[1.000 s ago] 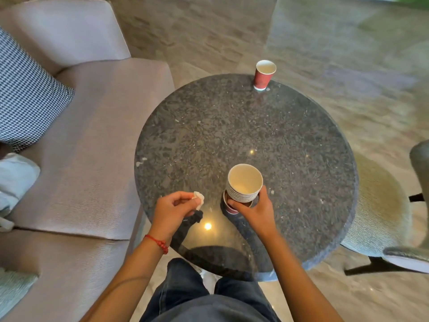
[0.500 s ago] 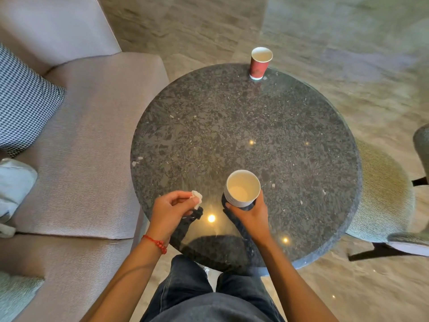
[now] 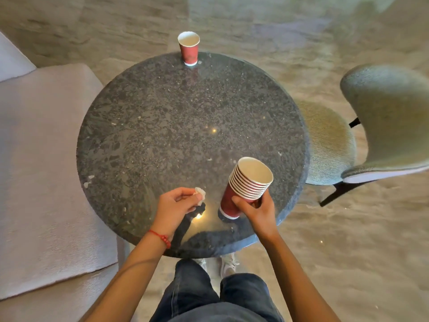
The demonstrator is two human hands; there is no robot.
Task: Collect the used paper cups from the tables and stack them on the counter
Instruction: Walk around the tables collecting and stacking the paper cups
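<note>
The left hand [image 3: 173,206] pinches a small crumpled white scrap [image 3: 200,195] between thumb and fingertips, just above the near part of the table [image 3: 162,126]. Because this hand is busy, I think it cannot help if the cups begin to slide. The right hand [image 3: 257,211] grips the stack of cups [image 3: 246,185] around the lower cups; the stack leans to the right and its base is at, or just above, the tabletop. The risk, in my view, is that the nested upper cups slip out, or that some leftover liquid spills, if the tilt grows. One single cup [image 3: 189,48] stands upright at the far edge of the table, well apart from the hands; a careless reach may knock it off.

The table is round, dark, speckled and shiny. A pale sofa [image 3: 46,159] is at the left, a green chair [image 3: 383,117] at the right, and the floor [image 3: 301,43] looks like stone.
</note>
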